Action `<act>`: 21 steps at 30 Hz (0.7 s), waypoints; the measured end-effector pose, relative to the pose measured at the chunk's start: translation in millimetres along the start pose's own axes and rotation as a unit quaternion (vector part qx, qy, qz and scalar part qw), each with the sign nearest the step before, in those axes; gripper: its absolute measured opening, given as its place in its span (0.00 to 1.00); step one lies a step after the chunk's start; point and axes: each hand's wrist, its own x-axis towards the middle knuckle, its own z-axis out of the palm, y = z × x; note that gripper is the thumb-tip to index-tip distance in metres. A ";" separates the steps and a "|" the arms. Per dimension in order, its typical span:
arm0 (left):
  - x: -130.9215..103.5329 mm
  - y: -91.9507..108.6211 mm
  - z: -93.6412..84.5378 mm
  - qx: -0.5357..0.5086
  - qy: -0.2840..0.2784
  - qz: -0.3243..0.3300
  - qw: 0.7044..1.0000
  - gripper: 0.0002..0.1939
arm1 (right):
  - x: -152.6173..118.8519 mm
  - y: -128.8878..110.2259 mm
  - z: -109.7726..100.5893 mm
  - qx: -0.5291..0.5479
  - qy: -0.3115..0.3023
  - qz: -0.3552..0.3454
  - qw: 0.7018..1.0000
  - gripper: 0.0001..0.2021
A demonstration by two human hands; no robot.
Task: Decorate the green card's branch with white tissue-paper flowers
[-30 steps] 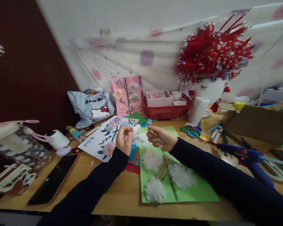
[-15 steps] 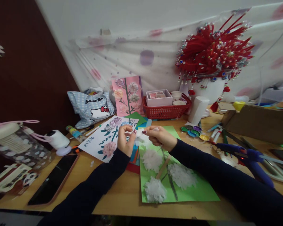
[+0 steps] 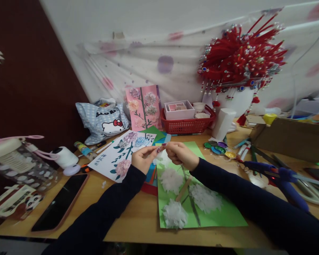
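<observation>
My left hand [image 3: 144, 158] is closed in a pinch, thumb and index fingertip pressed together. Its tips meet those of my right hand [image 3: 181, 154], whose fingers are curled, above the top of a green sheet [image 3: 228, 216]. A small piece of white tissue paper is pinched there, now mostly hidden by the fingers. On the green sheet are white tissue-paper flowers, one at upper left [image 3: 171, 180], another at the bottom [image 3: 175, 214], one at right [image 3: 205, 198] and one partly below my hands. A dark painted stem [image 3: 194, 209] runs between them, with a wooden stick [image 3: 184, 188] lying across.
A white sheet with painted flowers [image 3: 122, 168] lies left, near a phone [image 3: 60, 203]. Behind stand a pink flower picture [image 3: 143, 108] and a red basket [image 3: 186, 124]. Paint pots [image 3: 218, 150], a blue glue gun [image 3: 279, 175] and a cardboard box [image 3: 287, 140] are at right.
My left hand's fingers have closed and come right to meet my right hand's fingertips. The white paper visible between the hands before is now mostly covered.
</observation>
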 end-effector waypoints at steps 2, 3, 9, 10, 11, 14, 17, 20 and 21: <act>1.3 -0.5 -0.4 -0.029 0.005 -0.035 0.999 0.10 | 0.5 1.4 0.6 -0.023 0.010 -0.018 1.000 0.10; 1.9 -1.1 -0.6 -0.042 0.015 -0.050 0.998 0.11 | 0.5 1.9 0.8 -0.033 0.007 -0.023 0.999 0.11; 5.3 -6.2 -1.9 -0.110 -0.010 -0.062 0.992 0.13 | -1.6 2.0 1.1 -0.038 -0.027 -0.013 0.999 0.12; 5.8 -6.4 -2.0 -0.116 -0.019 -0.055 0.992 0.13 | -1.9 1.9 1.0 -0.035 -0.027 -0.014 0.999 0.13; 6.1 -6.2 -2.0 -0.119 -0.022 -0.044 0.992 0.13 | -2.1 1.9 1.0 -0.033 -0.029 -0.019 0.999 0.14; 6.4 -3.2 -1.0 -0.114 -0.020 -0.016 0.993 0.14 | -2.3 2.0 1.0 -0.030 -0.045 -0.040 0.998 0.15; 5.3 2.0 1.2 -0.102 -0.021 -0.016 0.994 0.18 | -2.7 1.4 1.7 -0.030 -0.048 -0.048 0.997 0.17; 4.2 5.1 2.5 -0.091 -0.027 -0.017 0.995 0.19 | -3.5 0.0 2.6 -0.051 -0.039 -0.052 0.997 0.15; 4.1 5.3 2.6 -0.086 -0.031 -0.013 0.996 0.19 | -3.8 -0.5 2.6 -0.057 -0.037 -0.054 0.996 0.14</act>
